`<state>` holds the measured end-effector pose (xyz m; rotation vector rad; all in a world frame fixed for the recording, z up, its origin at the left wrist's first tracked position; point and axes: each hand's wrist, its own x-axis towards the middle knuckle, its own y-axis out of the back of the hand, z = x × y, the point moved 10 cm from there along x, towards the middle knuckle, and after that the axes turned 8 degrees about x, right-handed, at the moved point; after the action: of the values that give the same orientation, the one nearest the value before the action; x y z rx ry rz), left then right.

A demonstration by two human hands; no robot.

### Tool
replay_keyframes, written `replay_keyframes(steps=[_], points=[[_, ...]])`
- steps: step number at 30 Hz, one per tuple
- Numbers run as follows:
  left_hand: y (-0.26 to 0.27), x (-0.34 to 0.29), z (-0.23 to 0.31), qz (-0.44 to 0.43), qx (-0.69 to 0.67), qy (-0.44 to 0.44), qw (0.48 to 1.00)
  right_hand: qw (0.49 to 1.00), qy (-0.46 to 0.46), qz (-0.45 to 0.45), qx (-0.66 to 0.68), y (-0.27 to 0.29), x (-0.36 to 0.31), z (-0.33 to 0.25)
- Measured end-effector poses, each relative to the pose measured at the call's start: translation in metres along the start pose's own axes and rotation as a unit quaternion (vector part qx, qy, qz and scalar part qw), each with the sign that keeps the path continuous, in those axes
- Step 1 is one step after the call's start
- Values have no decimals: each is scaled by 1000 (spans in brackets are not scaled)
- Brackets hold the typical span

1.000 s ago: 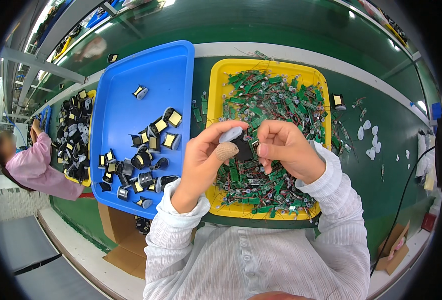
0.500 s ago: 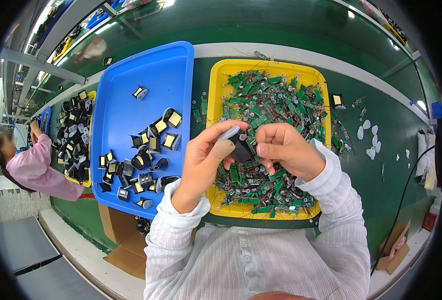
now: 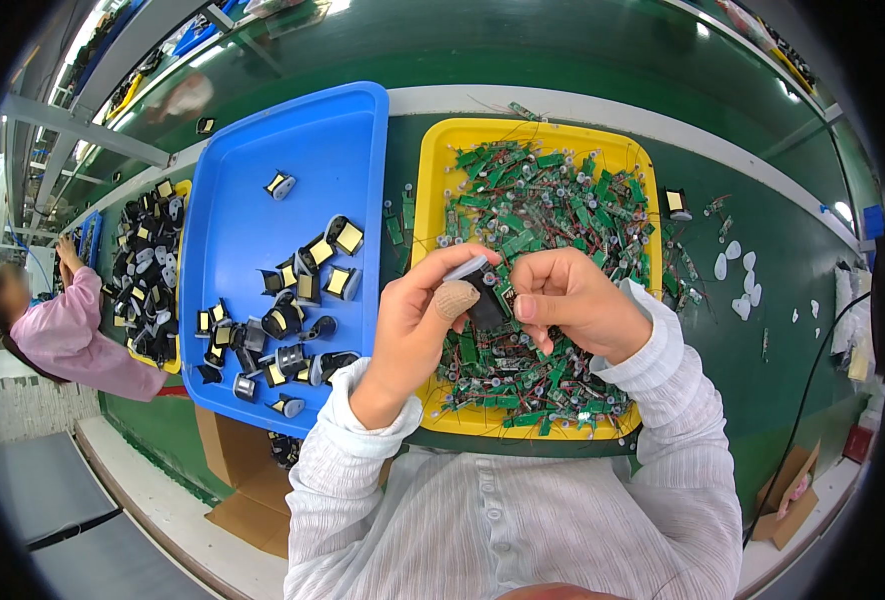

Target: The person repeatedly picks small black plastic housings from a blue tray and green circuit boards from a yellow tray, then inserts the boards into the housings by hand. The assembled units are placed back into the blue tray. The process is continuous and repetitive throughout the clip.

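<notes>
My left hand, a tan cover on its thumb, is closed around a black plastic housing with a grey rounded end. The housing is held above the yellow tray. My right hand pinches a small green circuit board against the housing's right side; my fingers partly hide where the two meet. Below both hands, the yellow tray is heaped with green circuit boards that carry thin wires and small round pieces. In the blue tray on the left lie several black housings with pale yellow patches.
Further left, another yellow tray holds more housings beside a co-worker in pink. A single housing, loose boards and white oval pieces lie on the green table at right. An open cardboard box stands below the blue tray.
The housing has turned slightly in my left hand, with the thumb shifted to the right across it. At the far left, a small black part on the green surface beyond the trays has moved left.
</notes>
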<state>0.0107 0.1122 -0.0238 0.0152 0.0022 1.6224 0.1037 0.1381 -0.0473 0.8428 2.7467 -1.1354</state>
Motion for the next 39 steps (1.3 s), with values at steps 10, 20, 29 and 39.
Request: replay_keyframes(steps=[10, 20, 29, 39], points=[[1, -1, 4, 36, 54, -15, 998, 1000, -7, 16, -16, 2, 0, 0], [2, -5, 19, 60, 117, -91, 987, 998, 35, -5, -44, -4, 1, -5], [-5, 8, 12, 4, 83, -104, 991, 813, 320, 124, -470, -26, -23, -54], [-3, 8, 15, -30, 216, -71, 973, 881, 271, 130, -367, -8, -19, -48]])
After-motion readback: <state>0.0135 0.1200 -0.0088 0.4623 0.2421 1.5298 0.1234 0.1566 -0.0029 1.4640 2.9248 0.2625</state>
